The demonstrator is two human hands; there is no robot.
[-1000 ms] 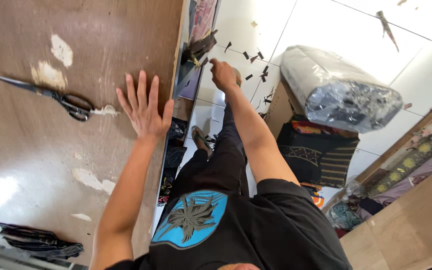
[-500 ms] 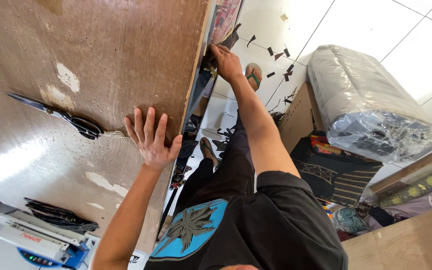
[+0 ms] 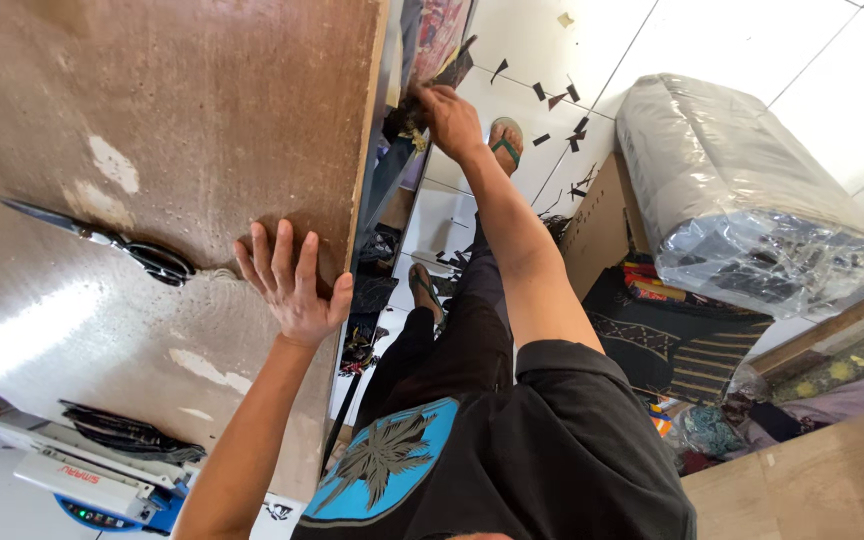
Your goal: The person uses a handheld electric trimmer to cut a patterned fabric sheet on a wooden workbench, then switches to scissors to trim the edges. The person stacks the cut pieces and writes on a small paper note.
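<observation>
My left hand (image 3: 292, 285) lies flat, fingers spread, on the brown wooden table (image 3: 202, 100), close to its edge. Black-handled scissors (image 3: 132, 250) rest on the table just left of that hand, not touched. My right hand (image 3: 452, 120) reaches forward along the table's edge and is closed on a dark scrap of material (image 3: 449, 72) that hangs beside colourful fabric there. What lies below the table edge is partly hidden.
Small black scraps (image 3: 562, 95) litter the white tile floor near my sandalled foot (image 3: 504, 140). A plastic-wrapped bundle (image 3: 742, 190) sits on a cardboard box (image 3: 592, 220) at right. A pile of black strips (image 3: 127, 430) and a white-and-blue machine (image 3: 82, 480) are at lower left.
My left hand has slid across the table toward its edge, away from the scissors. My right hand has stayed at the table's edge, gripping the dark material.
</observation>
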